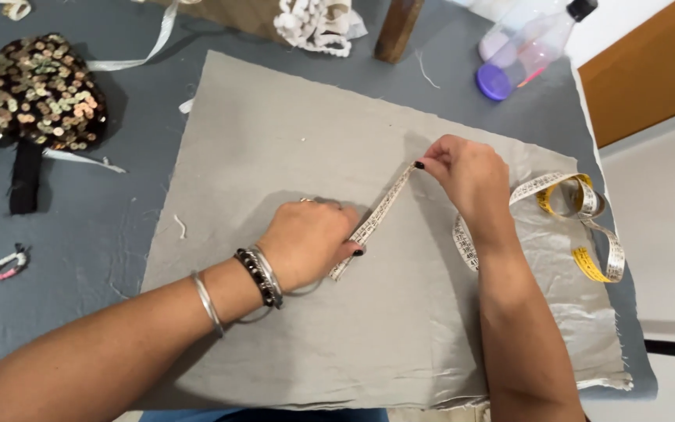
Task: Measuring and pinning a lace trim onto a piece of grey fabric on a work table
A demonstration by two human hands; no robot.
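On the grey fabric [291, 148], my left hand [310, 238] and right hand [466, 176] each pinch the measuring tape [375, 217], stretched taut between them.

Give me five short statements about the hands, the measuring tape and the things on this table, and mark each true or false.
1. Both hands hold the measuring tape stretched over the grey fabric. True.
2. The left hand wears no jewellery. False: bracelets circle its wrist.
3. The tape's loose end lies coiled beyond the right hand. True.
4. The sequined piece lies on the grey fabric. False: it lies off it, at the table's far left.
5. The clear bottle stands upright. False: it lies on its side.
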